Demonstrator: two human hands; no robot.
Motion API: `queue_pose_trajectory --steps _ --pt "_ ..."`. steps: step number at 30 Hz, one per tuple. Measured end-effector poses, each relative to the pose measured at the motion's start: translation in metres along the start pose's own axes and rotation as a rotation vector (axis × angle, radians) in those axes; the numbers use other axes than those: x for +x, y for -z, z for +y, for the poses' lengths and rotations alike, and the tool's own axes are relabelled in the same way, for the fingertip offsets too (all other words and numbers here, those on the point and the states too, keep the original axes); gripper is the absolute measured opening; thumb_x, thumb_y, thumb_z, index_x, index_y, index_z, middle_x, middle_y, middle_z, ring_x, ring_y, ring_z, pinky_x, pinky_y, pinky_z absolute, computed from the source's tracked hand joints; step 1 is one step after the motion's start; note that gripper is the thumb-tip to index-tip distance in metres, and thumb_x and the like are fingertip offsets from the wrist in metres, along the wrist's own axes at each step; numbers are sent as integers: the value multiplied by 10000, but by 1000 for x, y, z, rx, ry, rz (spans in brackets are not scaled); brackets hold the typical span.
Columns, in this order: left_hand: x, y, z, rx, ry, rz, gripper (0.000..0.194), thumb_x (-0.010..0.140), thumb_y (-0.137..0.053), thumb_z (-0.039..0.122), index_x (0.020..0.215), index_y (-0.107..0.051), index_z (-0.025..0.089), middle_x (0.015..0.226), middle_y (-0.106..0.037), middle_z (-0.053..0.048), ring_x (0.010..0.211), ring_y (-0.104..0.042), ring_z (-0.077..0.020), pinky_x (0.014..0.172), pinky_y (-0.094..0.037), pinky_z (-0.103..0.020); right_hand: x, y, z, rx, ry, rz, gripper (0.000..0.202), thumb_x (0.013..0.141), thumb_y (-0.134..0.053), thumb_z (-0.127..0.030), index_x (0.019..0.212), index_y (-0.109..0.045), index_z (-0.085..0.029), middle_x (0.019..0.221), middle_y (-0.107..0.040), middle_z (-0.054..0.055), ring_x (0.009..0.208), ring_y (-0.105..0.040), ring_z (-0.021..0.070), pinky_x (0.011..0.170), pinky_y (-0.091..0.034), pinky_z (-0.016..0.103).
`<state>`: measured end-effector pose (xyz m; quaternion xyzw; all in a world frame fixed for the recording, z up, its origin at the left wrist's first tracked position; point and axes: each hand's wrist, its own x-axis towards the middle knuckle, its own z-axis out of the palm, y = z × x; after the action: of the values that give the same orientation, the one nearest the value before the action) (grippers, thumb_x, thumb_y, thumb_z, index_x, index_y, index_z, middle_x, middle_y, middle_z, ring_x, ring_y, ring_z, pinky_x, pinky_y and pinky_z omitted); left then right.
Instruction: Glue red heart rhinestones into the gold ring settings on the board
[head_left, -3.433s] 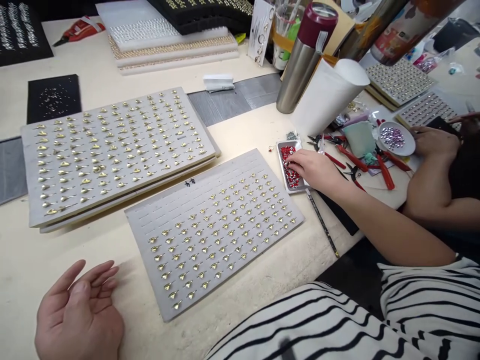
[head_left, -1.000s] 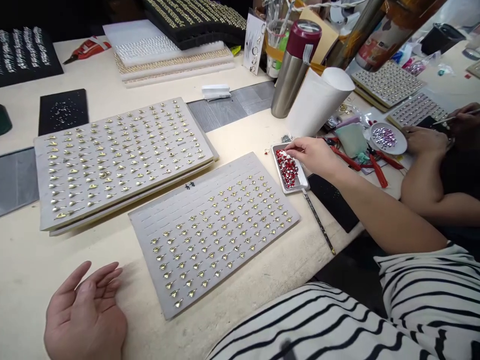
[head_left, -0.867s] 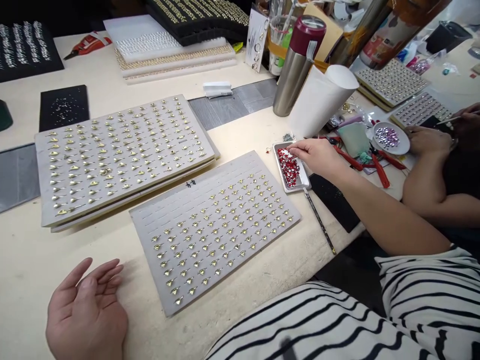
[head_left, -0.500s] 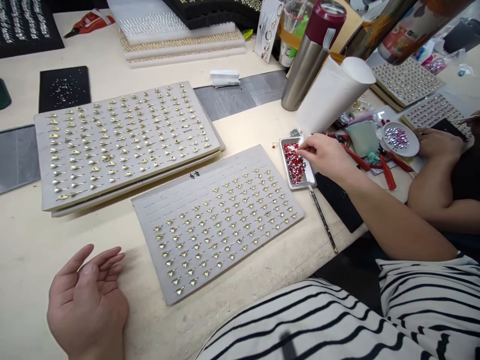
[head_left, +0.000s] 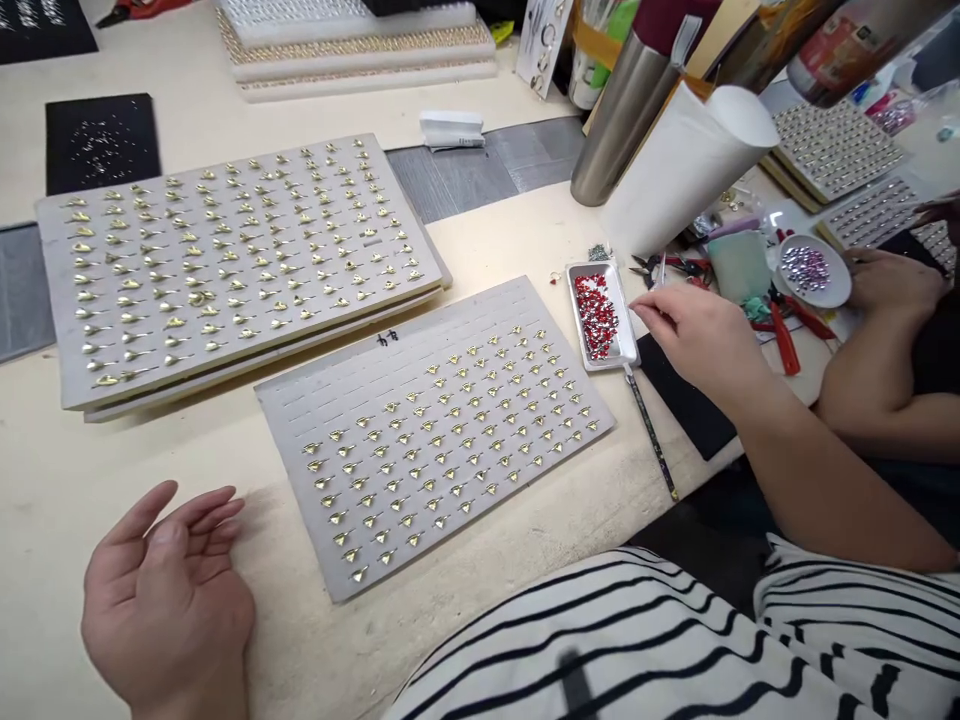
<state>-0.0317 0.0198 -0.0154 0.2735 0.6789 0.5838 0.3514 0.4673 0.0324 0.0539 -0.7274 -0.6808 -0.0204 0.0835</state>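
My left hand (head_left: 169, 600) rests palm up on the table, fingers apart and loosely curled, holding nothing. Thumb and fingertips of my right hand (head_left: 705, 335) are pinched just beyond the right edge of a small white tray (head_left: 626, 345); anything between them is too small to make out. Red faceted stones (head_left: 596, 320) fill much of that tray. A dark, slim stick (head_left: 651, 435) leans against the tray's near corner. Between my hands lies a grey slotted foam board (head_left: 330, 580) with rows of gold triangular ring settings (head_left: 427, 428); its upper-left slots hold no rings.
A stacked foam board (head_left: 56, 300) with gold rings lies at the left. Behind the tray stand a white paper roll (head_left: 667, 170) and a steel thermos (head_left: 622, 110). At the right, a co-worker's arm (head_left: 870, 350) rests by a dish of pink stones (head_left: 806, 272) and pliers (head_left: 784, 340).
My right hand has moved from over the red stones to the right, off the tray's edge, fingers still pinched. My left hand stays on the table; the view has shifted slightly.
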Motion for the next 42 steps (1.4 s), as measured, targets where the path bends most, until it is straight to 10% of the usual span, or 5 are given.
queue_pose_trajectory --steps 9,16,25,31,42 --pt "2 -2 -2 43 -24 7 511 621 -647 129 1123 -732 165 770 -757 -20 734 -720 -168 655 -505 -258 -98 -6 -14 -51 -104 -341 97 966 -612 -343 975 -586 -251 786 -716 6 619 -642 212 506 -350 327" --pt "-1 -2 -1 14 -25 -13 469 662 -670 120 1124 -731 173 769 -765 -7 741 -724 -155 674 -515 -251 -83 1 -8 693 -183 -60 152 952 -645 -347 1027 -777 -334 983 -774 35 872 -724 244 806 -578 404" --pt "-7 -2 3 -37 1 -27 346 826 -680 100 1169 -719 130 822 -779 -46 739 -730 -133 677 -508 -218 -57 -20 -24 1457 -299 193 277 819 -821 -521 1029 -721 -370 905 -764 -23 849 -738 166 807 -639 311" --pt "-10 0 4 -24 2 -39 350 833 -667 103 1177 -722 138 833 -777 -42 750 -731 -134 686 -511 -229 -26 -25 -40 1044 -208 502 414 995 -582 -625 984 -786 -264 768 -661 18 709 -651 162 693 -574 329" --pt "-3 2 2 65 15 -45 518 639 -674 132 1145 -747 215 808 -759 -18 736 -693 -157 678 -489 -262 -23 -55 -23 455 -243 424 182 1024 -476 -359 994 -630 -267 953 -735 67 860 -750 242 823 -587 403"
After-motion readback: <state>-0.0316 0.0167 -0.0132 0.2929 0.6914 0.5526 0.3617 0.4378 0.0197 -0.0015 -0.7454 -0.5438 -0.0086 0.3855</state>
